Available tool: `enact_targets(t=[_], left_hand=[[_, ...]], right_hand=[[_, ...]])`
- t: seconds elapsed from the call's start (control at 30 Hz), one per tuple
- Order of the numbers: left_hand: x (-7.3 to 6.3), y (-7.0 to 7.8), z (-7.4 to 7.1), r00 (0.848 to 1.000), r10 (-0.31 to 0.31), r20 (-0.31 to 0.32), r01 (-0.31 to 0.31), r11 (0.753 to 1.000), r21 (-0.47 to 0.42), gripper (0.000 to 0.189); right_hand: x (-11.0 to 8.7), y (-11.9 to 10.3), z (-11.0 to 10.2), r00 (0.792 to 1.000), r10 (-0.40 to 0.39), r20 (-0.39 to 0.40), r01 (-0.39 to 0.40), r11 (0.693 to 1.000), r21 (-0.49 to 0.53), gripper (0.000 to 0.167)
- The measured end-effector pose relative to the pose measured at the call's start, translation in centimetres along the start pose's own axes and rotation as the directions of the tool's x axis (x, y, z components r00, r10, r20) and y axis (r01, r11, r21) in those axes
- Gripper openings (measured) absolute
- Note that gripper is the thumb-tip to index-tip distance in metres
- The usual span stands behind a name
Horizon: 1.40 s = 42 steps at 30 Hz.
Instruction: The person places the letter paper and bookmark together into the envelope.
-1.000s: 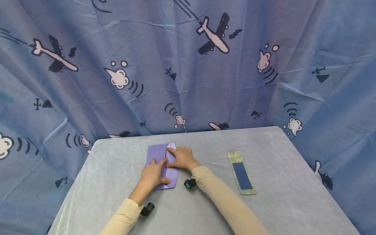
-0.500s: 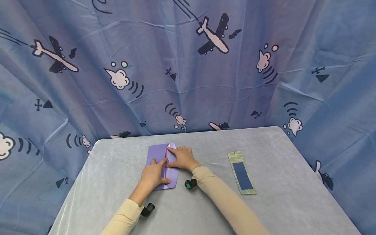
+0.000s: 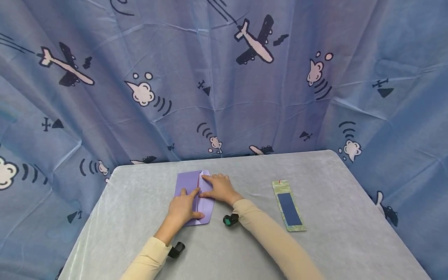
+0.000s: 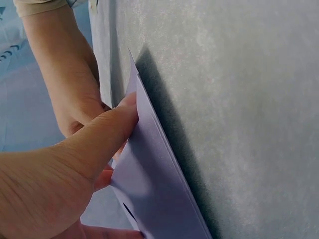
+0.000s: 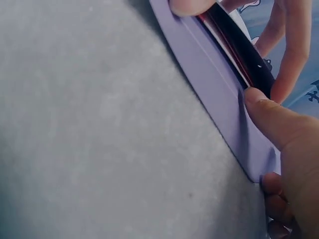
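A flat purple card folder (image 3: pixel 185 181) lies on the table with a lengthwise slit right of its middle. Red lining (image 5: pixel 238 64) shows inside the slit in the right wrist view. My left hand (image 3: pixel 180 208) rests across the folder, fingers spread; its thumb presses the right-hand flap near the bottom and its index fingertip reaches the slit. On the right-hand flap (image 5: pixel 199 74) lies my right hand (image 3: pixel 221 189), index finger stretched toward the top and thumb tip beside the slit's edge. The folder's contents cannot be seen.
A narrow green package (image 3: pixel 280 188) with a dark blue panel lies apart on the right of the grey-covered table (image 3: pixel 332 210). Behind stands a blue curtain (image 3: pixel 182 58) printed with planes. Dark wrist cameras (image 3: pixel 176 250) hang below both wrists.
My right hand has shifted slightly to the right, its thumb and index fingertips drawing back from the slit's edge. The left hand and the folder stay nearly still.
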State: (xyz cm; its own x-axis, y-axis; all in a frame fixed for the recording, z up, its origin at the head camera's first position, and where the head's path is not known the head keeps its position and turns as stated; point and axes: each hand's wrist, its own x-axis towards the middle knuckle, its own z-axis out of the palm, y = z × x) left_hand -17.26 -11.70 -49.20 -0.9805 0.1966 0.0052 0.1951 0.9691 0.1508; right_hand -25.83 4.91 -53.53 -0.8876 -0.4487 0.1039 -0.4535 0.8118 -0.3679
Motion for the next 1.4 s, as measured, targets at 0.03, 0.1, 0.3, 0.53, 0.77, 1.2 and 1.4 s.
enact_targets(t=[0.03, 0.1, 0.3, 0.53, 0.77, 1.2, 1.4], left_hand=[[0.0, 0.0, 0.0, 1.000, -0.001, 0.000, 0.001, 1.000, -0.002, 0.094], [0.0, 0.1, 0.0, 1.000, -0.004, 0.001, 0.004, 1.000, -0.004, 0.095], [0.2, 0.0, 0.1, 1.000, -0.003, -0.002, 0.003, 1.000, -0.005, 0.096], [0.1, -0.1, 0.1, 1.000, 0.000, 0.000, 0.000, 1.000, -0.006, 0.096], [0.1, -0.1, 0.0, 1.000, 0.003, -0.006, -0.003, 1.000, -0.025, 0.096], [-0.1, -0.2, 0.2, 1.000, 0.003, -0.027, -0.004, 0.999, -0.032, 0.096], [-0.1, -0.2, 0.1, 1.000, 0.007, -0.030, -0.008, 0.999, -0.036, 0.096]], right_hand=[[-0.1, 0.1, -0.1, 1.000, -0.003, -0.007, 0.003, 1.000, 0.015, 0.080], [-0.1, 0.2, -0.4, 1.000, -0.011, -0.024, 0.013, 0.998, 0.063, 0.076], [-0.4, 0.7, -1.8, 0.999, -0.031, -0.028, 0.037, 0.971, 0.237, 0.060], [-1.7, 1.9, -3.4, 0.999, -0.050, 0.011, 0.045, 0.959, 0.279, 0.050], [-4.3, 3.7, -5.8, 0.999, -0.049, 0.023, 0.040, 0.950, 0.308, 0.046], [-11.2, 9.9, -8.9, 0.997, 0.053, -0.054, -0.033, 0.948, 0.318, 0.050], [-13.9, 13.2, -10.1, 0.986, 0.135, -0.099, -0.093, 0.935, 0.342, 0.052]])
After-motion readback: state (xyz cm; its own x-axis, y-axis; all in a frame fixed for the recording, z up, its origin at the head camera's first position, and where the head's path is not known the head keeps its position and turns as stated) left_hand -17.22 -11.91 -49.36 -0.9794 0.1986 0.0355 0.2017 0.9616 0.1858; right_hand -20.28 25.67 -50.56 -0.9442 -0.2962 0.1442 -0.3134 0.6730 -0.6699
